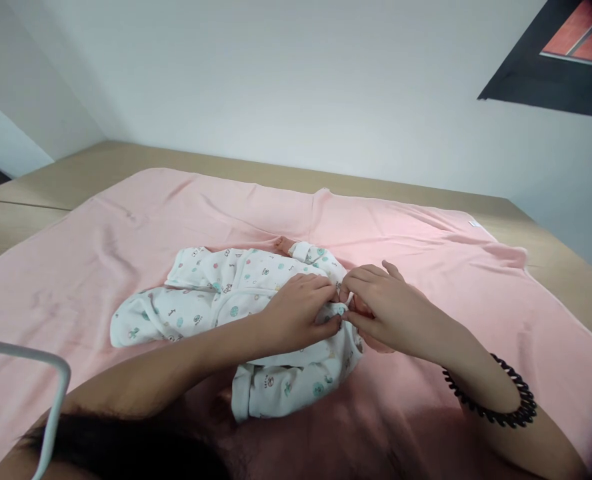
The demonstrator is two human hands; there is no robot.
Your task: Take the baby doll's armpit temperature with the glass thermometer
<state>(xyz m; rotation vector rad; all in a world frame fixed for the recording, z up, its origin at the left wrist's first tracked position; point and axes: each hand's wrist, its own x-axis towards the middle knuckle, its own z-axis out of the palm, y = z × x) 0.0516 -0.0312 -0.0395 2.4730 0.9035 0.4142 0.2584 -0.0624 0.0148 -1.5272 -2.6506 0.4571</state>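
A baby-sized figure lies on its back in a white romper (261,267) printed with small coloured animals and dots. At the romper's neckline, my left hand (303,310) pinches the collar edge between thumb and fingers. My right hand (389,307) meets it from the other side, fingertips closed on a thin white strip of the same collar. The figure's head (376,343) is mostly hidden behind my right hand, so I cannot tell whether it is a doll. One small hand (283,245) sticks out of the far cuff; the near sleeve (286,390) lies towards me.
A pink blanket (176,207) with wrinkles lies under the figure, spread over a wooden surface (141,155). Behind it rises a white wall (296,87), with a dark frame (541,80) at upper right. A pale curved bar (63,380) crosses the lower left.
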